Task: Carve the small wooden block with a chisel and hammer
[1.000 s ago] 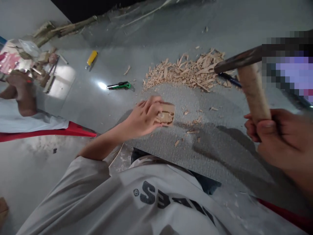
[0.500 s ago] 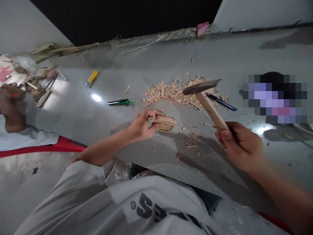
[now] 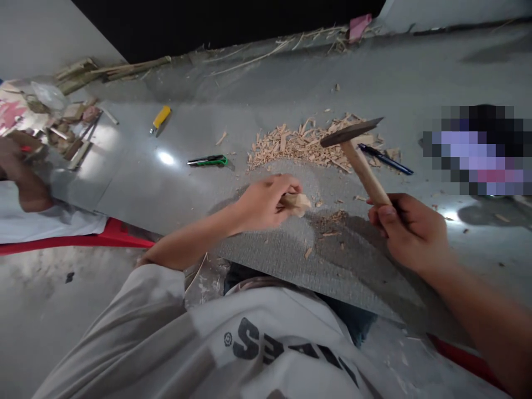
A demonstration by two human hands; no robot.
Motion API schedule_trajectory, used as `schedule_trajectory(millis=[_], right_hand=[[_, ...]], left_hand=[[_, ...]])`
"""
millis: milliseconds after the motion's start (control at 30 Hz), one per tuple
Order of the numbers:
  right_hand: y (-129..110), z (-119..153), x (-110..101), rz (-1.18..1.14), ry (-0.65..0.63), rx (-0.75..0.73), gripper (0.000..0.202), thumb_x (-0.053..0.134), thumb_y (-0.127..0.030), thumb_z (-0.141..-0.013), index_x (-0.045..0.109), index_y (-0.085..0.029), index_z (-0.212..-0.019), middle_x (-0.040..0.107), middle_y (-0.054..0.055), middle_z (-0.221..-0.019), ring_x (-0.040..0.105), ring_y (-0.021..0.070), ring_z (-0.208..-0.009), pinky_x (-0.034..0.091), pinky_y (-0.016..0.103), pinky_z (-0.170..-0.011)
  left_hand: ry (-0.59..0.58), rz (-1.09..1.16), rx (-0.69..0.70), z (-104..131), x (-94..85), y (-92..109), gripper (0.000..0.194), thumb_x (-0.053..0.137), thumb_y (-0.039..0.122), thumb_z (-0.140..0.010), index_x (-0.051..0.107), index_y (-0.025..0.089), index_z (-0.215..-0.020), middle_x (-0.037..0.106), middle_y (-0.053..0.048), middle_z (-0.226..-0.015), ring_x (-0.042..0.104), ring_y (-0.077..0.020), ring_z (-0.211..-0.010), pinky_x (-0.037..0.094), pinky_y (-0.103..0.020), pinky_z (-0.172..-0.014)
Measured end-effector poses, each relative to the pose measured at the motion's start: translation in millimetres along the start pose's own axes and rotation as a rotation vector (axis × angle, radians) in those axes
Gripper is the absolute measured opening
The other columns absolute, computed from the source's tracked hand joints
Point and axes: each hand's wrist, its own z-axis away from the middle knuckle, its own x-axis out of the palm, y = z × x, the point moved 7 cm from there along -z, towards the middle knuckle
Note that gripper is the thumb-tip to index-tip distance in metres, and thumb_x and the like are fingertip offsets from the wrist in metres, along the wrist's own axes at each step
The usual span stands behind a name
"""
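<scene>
My left hand [image 3: 270, 202] is closed round a small pale carved block of wood [image 3: 298, 203], low over the grey work surface. Only the wood's right end pokes out between thumb and fingers; the palm and back of the hand hide the rest. In my right hand [image 3: 409, 230] is a hammer [image 3: 366, 166], gripped near the lower end of its wooden handle. Its long, narrow dark metal head [image 3: 351, 133] is raised in front of a heap of wood shavings [image 3: 291, 145], apart from the block. A blue pen-shaped tool [image 3: 386, 159] lies just behind the handle.
A green utility knife [image 3: 208, 160] and a yellow cutter [image 3: 160, 119] lie on the grey table [image 3: 199, 116]. Wood scraps [image 3: 75, 136] are piled at far left beside another person's arm [image 3: 29, 183]. Thin strips [image 3: 257, 58] line the back edge. A pixelated patch covers something at right.
My left hand has turned over, so its back now faces up and the wood block points a different end to the right. My right hand keeps the hammer raised. The view has shifted slightly.
</scene>
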Motion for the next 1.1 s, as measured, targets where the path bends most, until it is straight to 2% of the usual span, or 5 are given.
schedule_trajectory(millis=[167,300,533,867,1100], right_hand=[[-3.5,0.2,4.7,-0.026,-0.025,0.031,0.065,0.056,-0.081,-0.110,0.075,-0.018,-0.110,0.072,0.006,-0.082,0.058,0.0129,-0.061,0.045,0.027,-0.057],[-15.9,0.9,0.5,-0.003,0.003,-0.033,0.063,0.056,-0.078,-0.109,0.073,-0.017,-0.104,0.069,0.007,-0.077,0.056,0.0133,-0.061,0.041,0.029,-0.058],[-19.2,4.2,1.2,0.027,-0.031,-0.093,0.063,0.052,-0.076,-0.111,0.074,-0.017,-0.110,0.069,0.006,-0.075,0.057,0.0139,-0.062,0.041,0.030,-0.061],[-13.2,6.0,6.6,0.032,-0.029,-0.064,0.067,0.053,-0.071,-0.110,0.079,-0.013,-0.129,0.071,0.007,-0.078,0.055,0.0140,-0.061,0.040,0.032,-0.061],[-8.7,4.3,7.5,0.033,-0.014,-0.055,0.068,0.053,-0.076,-0.109,0.079,-0.015,-0.126,0.074,0.009,-0.083,0.060,0.0160,-0.065,0.042,0.033,-0.063]], left_hand=[[-0.139,-0.113,-0.099,-7.5,16.8,7.0,0.028,0.090,0.036,-0.109,0.067,0.024,-0.120,0.080,-0.006,-0.101,0.081,-0.0254,-0.094,0.061,-0.035,-0.081],[-0.095,-0.090,-0.088,-3.7,8.5,10.4,0.032,0.092,0.040,-0.105,0.068,0.024,-0.119,0.080,-0.007,-0.104,0.081,-0.0258,-0.096,0.064,-0.037,-0.085],[-0.005,-0.089,-0.060,6.9,-7.9,20.0,0.026,0.083,0.036,-0.102,0.071,0.024,-0.122,0.081,-0.009,-0.109,0.078,-0.0257,-0.097,0.065,-0.040,-0.088],[0.037,-0.042,-0.117,10.7,-17.1,5.0,0.034,0.081,0.036,-0.101,0.071,0.023,-0.131,0.082,-0.010,-0.118,0.081,-0.0251,-0.105,0.069,-0.039,-0.092],[0.063,-0.061,0.074,15.1,-17.4,17.5,0.039,0.085,0.035,-0.102,0.069,0.024,-0.136,0.081,-0.009,-0.116,0.080,-0.0250,-0.102,0.068,-0.040,-0.091]])
